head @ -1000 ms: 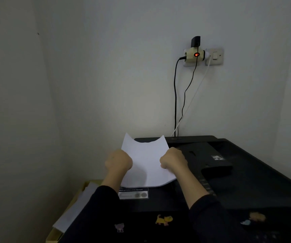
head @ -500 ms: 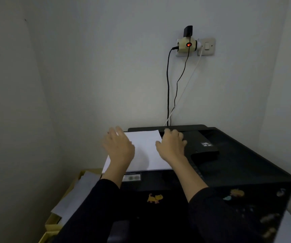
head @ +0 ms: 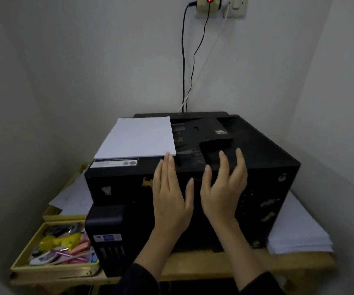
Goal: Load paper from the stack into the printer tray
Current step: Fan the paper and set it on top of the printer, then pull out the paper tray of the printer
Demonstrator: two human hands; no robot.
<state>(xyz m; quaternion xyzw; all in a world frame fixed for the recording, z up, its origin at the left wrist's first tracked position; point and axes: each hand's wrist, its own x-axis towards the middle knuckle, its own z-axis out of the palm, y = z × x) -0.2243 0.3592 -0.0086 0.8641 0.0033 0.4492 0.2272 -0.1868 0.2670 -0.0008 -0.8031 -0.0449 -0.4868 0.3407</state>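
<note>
A black printer (head: 257, 162) stands on a wooden table against the wall. A white sheet of paper (head: 137, 138) lies flat on the left part of its top. My left hand (head: 171, 201) is open in front of the printer, fingertips just below the sheet's near right corner. My right hand (head: 223, 188) is open beside it, fingers spread over the printer's front edge, holding nothing. A stack of white paper (head: 295, 231) lies on the table to the right of the printer.
A yellow tray (head: 27, 252) with coloured small items sits at the front left. Behind it another yellow tray (head: 52, 213) holds loose sheets (head: 73, 196). Cables (head: 183, 60) run from a wall socket (head: 210, 3) down behind the printer. Walls close in on both sides.
Both hands let go of the sheet and drew back toward me with fingers open. The paper now lies flat on the printer top. The view tilted downward.
</note>
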